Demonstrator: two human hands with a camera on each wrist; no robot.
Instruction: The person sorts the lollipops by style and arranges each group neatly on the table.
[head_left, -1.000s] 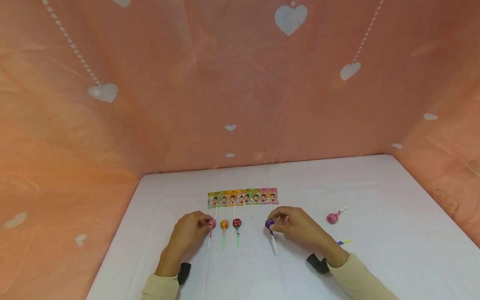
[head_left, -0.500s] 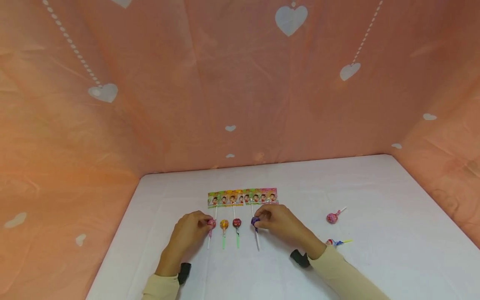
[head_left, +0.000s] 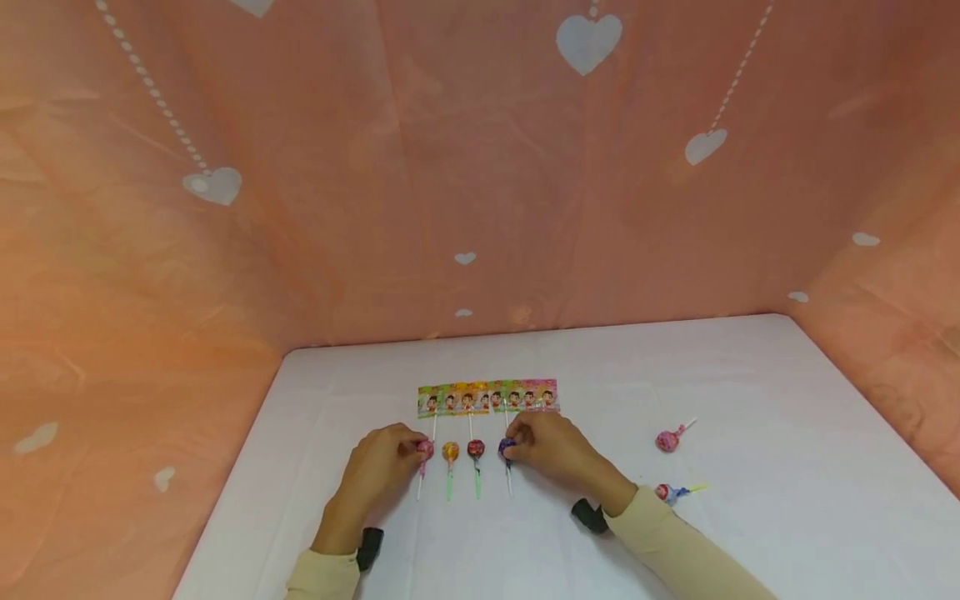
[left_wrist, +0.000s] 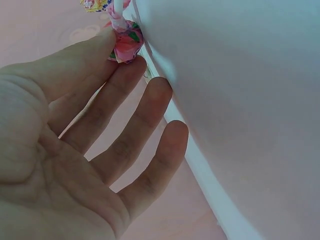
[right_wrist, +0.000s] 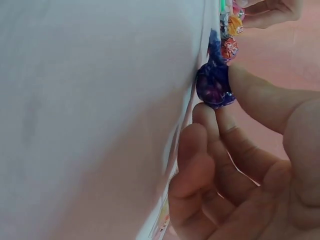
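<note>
My left hand pinches the candy head of a pink lollipop at the left end of a row, its white stick pointing toward me. Thumb and fingers of my right hand hold a purple-wrapped lollipop by its head at the row's right end. Between the hands lie an orange lollipop and a red lollipop, both on green sticks. Behind them, flat lollipops in green, orange and pink wrappers form a second row, their white sticks toward me. My right hand partly covers that row's right end.
To the right on the white table lie another pink lollipop and a blue-and-red lollipop with a yellow stick. An orange cloth backdrop with white hearts rises behind and beside the table.
My right hand has moved left with the purple lollipop, bringing it beside the red one, its stick now straighter. The blue-and-red lollipop has come into fuller view. My left hand stays on the pink lollipop.
</note>
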